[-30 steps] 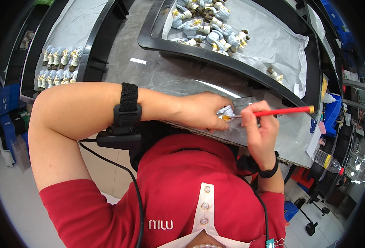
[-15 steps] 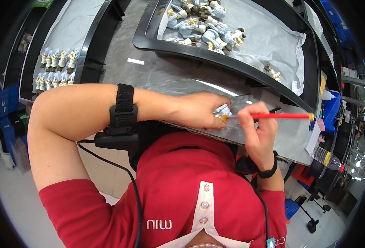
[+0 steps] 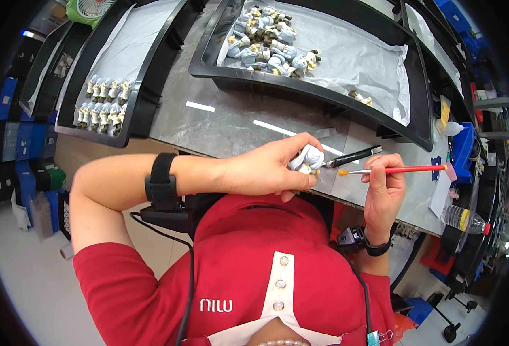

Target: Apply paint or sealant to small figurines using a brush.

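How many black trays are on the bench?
3, possibly more hidden: a left tray with rowed figurines, a middle tray with piled figurines, and a far-left tray.

It was a small factory painting station: black trays [image 3: 323, 98] of identical little figurines [image 3: 271, 49] stood in rows on a grey surface [image 3: 231, 124], with blue bins [image 3: 12, 144] stacked alongside and a thin brush [image 3: 398, 170] in use.

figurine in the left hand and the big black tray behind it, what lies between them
In the head view, only bare grey tabletop with two white strips of reflected light lies between the figurine in the left hand and the black tray.
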Demonstrator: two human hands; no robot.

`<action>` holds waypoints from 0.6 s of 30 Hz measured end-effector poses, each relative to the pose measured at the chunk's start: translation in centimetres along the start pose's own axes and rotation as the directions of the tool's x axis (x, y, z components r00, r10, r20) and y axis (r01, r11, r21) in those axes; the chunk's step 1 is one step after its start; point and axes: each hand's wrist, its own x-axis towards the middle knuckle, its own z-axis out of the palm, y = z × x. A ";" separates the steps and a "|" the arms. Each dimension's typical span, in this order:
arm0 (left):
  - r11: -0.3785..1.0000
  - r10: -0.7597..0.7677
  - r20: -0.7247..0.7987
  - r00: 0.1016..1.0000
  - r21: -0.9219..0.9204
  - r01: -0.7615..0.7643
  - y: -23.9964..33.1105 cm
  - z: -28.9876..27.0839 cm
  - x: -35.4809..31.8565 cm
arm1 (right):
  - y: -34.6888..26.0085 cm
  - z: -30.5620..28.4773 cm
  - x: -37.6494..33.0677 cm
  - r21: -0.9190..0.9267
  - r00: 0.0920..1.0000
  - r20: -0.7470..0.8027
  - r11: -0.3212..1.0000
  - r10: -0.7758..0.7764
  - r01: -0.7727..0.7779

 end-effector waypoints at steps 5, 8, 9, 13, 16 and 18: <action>0.975 0.157 -0.013 0.988 -0.158 -0.157 -3.3 1.3 0.5 | -0.3 -0.2 -1.2 -0.114 0.997 -0.038 0.992 -0.067 0.062; 0.966 0.203 -0.070 0.977 -0.150 -0.212 -4.6 1.9 1.1 | -0.1 -0.2 -1.6 -0.122 0.999 0.016 0.991 -0.044 0.045; 0.959 0.252 -0.119 0.960 -0.100 -0.264 -4.9 2.1 1.4 | 0.0 -0.2 -1.8 -0.120 0.999 0.013 0.992 -0.040 0.041; 0.951 0.276 -0.156 0.949 -0.097 -0.292 -5.2 1.9 2.9 | 0.3 -0.2 -1.7 -0.122 0.999 0.020 0.992 -0.032 0.035; 0.964 0.265 -0.140 0.954 0.072 -0.257 -4.5 1.3 3.3 | -0.2 -0.2 -1.0 -0.204 0.999 0.002 0.978 -0.040 0.039; 0.966 0.251 -0.122 0.960 0.088 -0.241 -4.2 1.2 3.6 | -0.5 -0.2 -0.4 -0.248 0.995 -0.012 0.965 -0.096 0.090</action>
